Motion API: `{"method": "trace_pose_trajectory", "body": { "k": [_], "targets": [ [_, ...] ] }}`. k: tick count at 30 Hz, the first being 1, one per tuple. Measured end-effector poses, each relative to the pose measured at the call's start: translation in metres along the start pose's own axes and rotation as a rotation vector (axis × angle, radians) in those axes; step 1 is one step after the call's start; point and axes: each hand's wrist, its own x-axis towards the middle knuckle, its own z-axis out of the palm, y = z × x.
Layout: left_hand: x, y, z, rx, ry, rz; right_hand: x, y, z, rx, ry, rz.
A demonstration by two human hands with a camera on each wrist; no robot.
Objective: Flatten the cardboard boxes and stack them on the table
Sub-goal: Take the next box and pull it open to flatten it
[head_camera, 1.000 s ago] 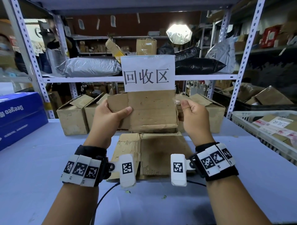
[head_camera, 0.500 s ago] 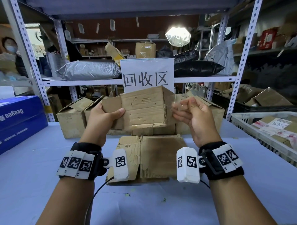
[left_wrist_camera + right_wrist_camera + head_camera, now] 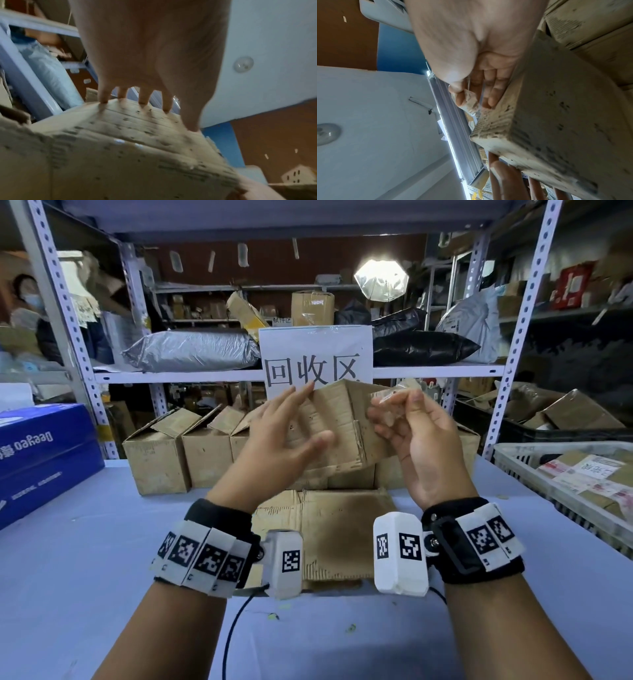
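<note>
Left hand point(image 3: 274, 436) fingers point(image 3: 104, 94) spread straight, tips pressing the held box point(image 3: 339, 426); right hand point(image 3: 411, 436) pinches a tape scrap point(image 3: 471, 101) at the box's right side. Box is above flattened cardboard point(image 3: 342, 529) mid-table point(image 3: 85, 559), before the far-edge boxes point(image 3: 161, 453)

Left hand point(image 3: 274, 440) spread against the raised box point(image 3: 342, 426); right hand point(image 3: 418, 440) pinches clear tape point(image 3: 394, 398).

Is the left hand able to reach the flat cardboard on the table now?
Probably yes. The left hand is open, only touching the held box, and the flat cardboard lies right under it with nothing between; the right hand pinches tape.
</note>
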Motion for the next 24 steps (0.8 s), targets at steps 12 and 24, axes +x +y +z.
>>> {"method": "trace_pose_trajectory", "body": {
  "k": [12,24],
  "targets": [
    [-0.012,0.019,0.007,-0.04,-0.168,0.091,-0.007,-0.01,0.015,-0.161,-0.09,-0.042],
    [-0.011,0.009,-0.01,0.053,-0.212,0.045,0.004,-0.005,-0.014,-0.595,0.04,-0.123]
  ]
}}
